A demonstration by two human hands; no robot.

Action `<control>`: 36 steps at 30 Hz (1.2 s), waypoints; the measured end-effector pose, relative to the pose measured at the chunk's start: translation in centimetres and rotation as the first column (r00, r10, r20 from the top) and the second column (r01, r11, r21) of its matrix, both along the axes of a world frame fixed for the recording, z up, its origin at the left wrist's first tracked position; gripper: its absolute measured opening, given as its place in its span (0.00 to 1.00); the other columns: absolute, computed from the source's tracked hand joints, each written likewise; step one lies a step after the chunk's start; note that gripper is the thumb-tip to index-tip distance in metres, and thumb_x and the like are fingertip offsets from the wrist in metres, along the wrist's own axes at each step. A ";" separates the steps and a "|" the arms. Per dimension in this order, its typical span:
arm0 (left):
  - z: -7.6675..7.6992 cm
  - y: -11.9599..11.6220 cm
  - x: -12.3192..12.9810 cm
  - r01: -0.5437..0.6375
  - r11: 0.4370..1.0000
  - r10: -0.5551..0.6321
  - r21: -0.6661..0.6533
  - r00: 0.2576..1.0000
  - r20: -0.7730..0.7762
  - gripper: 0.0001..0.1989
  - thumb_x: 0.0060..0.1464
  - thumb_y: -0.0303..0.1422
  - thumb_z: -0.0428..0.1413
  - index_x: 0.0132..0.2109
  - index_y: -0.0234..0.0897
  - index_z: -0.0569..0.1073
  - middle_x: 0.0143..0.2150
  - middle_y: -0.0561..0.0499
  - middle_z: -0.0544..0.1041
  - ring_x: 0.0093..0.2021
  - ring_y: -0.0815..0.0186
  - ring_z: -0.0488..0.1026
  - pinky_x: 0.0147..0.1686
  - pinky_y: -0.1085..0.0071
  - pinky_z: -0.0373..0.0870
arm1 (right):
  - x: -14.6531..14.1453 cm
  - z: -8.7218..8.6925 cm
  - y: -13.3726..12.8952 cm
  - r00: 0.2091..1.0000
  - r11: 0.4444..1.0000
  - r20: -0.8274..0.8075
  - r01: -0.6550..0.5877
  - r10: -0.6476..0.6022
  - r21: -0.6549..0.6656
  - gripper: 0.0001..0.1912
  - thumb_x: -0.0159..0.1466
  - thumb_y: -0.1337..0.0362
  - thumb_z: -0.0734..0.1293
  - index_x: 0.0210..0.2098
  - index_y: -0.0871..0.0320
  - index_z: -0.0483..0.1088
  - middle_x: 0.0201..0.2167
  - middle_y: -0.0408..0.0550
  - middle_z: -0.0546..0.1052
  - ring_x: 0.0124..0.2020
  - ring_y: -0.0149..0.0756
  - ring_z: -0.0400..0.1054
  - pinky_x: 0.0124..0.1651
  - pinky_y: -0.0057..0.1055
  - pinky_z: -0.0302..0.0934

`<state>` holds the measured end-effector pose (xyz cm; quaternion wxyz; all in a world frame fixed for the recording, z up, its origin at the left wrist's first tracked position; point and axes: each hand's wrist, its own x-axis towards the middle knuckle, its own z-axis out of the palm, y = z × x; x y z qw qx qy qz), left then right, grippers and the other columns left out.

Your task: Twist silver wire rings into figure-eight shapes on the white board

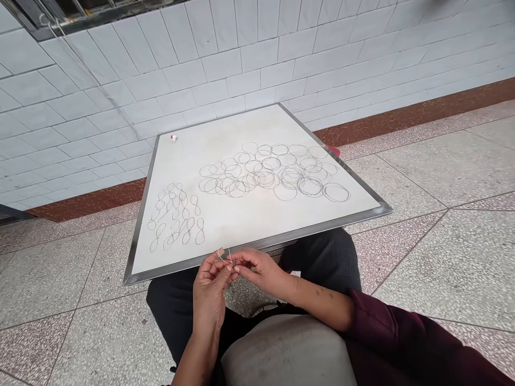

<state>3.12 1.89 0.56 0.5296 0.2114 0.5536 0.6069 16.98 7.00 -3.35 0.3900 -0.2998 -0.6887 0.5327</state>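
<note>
At the near edge of the white table [241, 225], my left hand [212, 285] and my right hand [261, 272] meet with their fingertips pinched on a thin wire [222, 259]. Part of the wire curves up light against the table's metal edge. A tan patch shows on a finger of my left hand. Many thin wire rings [285, 192] overlap across the middle and right of the tabletop. On its left side lie several wire pieces twisted into figure-eights [200, 231]. Fingers hide the point where the wire is held.
A small white and red object [174, 138] sits at the table's far left corner. Behind the table stands a white tiled wall [225, 59]. My knees are under the near edge, and something red [333, 151] shows past the right edge.
</note>
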 end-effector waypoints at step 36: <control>0.0 0.1 -1.0 0.153 0.986 -0.149 -0.064 0.987 0.056 0.23 0.40 0.31 0.70 0.46 0.35 0.75 0.29 0.53 0.78 0.27 0.72 0.75 0.31 0.74 0.73 | -0.5 -0.3 -0.5 0.959 0.931 -0.282 -0.132 0.032 -0.341 0.14 0.63 0.52 0.68 0.43 0.55 0.74 0.34 0.44 0.74 0.32 0.31 0.70 0.35 0.31 0.66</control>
